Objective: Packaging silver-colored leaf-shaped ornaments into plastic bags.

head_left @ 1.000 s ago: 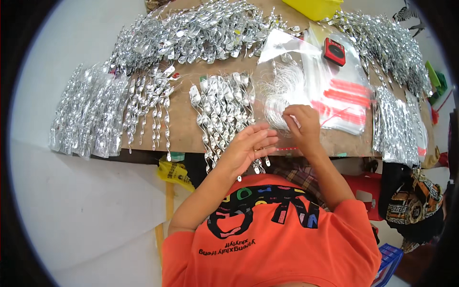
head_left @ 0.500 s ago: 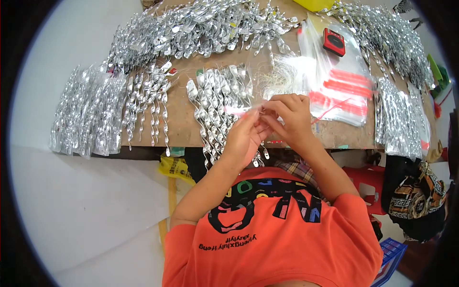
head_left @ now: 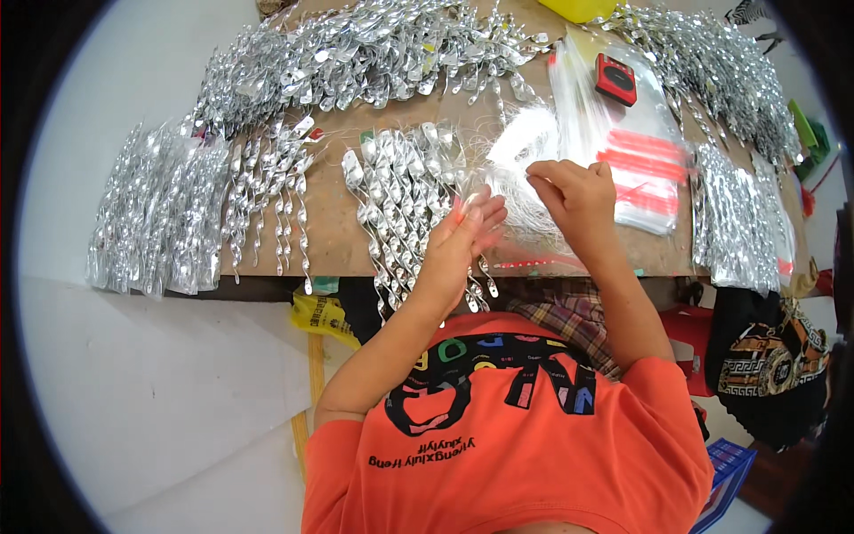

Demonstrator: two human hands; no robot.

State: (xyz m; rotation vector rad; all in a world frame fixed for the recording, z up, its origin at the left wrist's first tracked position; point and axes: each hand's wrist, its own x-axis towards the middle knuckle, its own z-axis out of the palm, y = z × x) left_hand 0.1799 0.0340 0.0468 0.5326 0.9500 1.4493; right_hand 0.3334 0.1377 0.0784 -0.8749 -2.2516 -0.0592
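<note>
My left hand (head_left: 455,247) is above the table's front edge, its thumb closed on a clear plastic piece (head_left: 471,198) with a trace of red, perhaps a narrow bag; its outer fingers stretch to the right. To the right, my right hand (head_left: 580,198) is raised with thumb and forefinger pinched together. Whatever it pinches, if anything, is too fine to make out. Beneath and beyond the hands lies a tangle of white thread (head_left: 527,169). Twisted silver spiral strips (head_left: 400,191) lie beside my left hand, their ends hanging over the table edge.
Clear bags with red bands (head_left: 645,191) lie at right on the brown table (head_left: 338,222), below a small red-and-black speaker-like device (head_left: 616,78). Heaps of silver spirals (head_left: 347,58) fill the far side. Bagged spirals (head_left: 160,214) lie far left, more (head_left: 734,214) at right.
My hands have come apart: the right has moved to the right and up from the left, fingers still pinched. The left stays nearly in place, still holding the clear plastic.
</note>
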